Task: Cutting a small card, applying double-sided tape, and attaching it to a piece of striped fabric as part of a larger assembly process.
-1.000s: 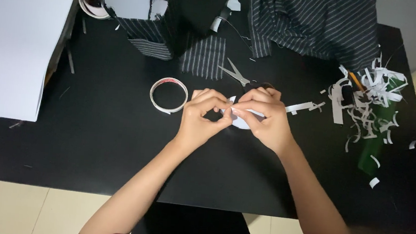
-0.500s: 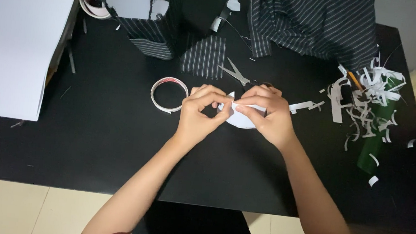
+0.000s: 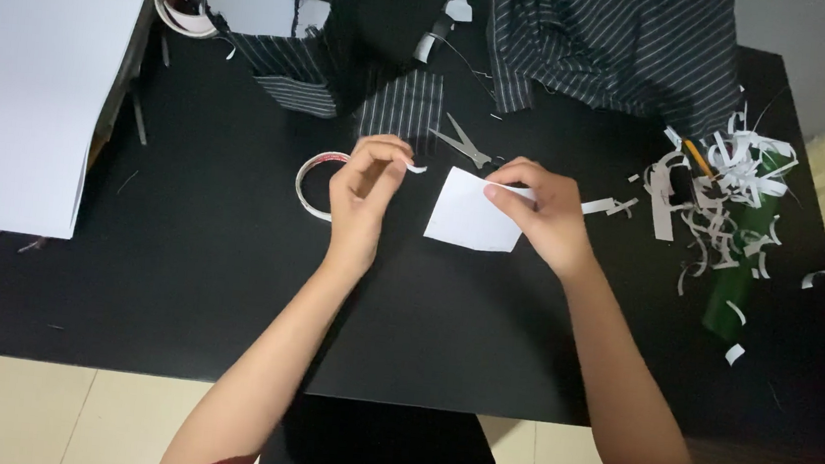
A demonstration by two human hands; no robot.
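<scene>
Landmark: the black table (image 3: 177,311), seen from above.
Right hand (image 3: 543,219): near the table's middle, pinching the upper right corner of a white paper square (image 3: 468,217) between thumb and fingers.
Left hand (image 3: 366,193): just left of the paper, fingertips closed on a small white strip (image 3: 416,168), beside a tape roll (image 3: 312,183).
Paper: light, thin and floppy by the look; probably best gripped at an edge or corner.
Behind it: scissors (image 3: 465,145), striped cloth (image 3: 607,50).
Right edge: paper scraps (image 3: 714,199).
</scene>
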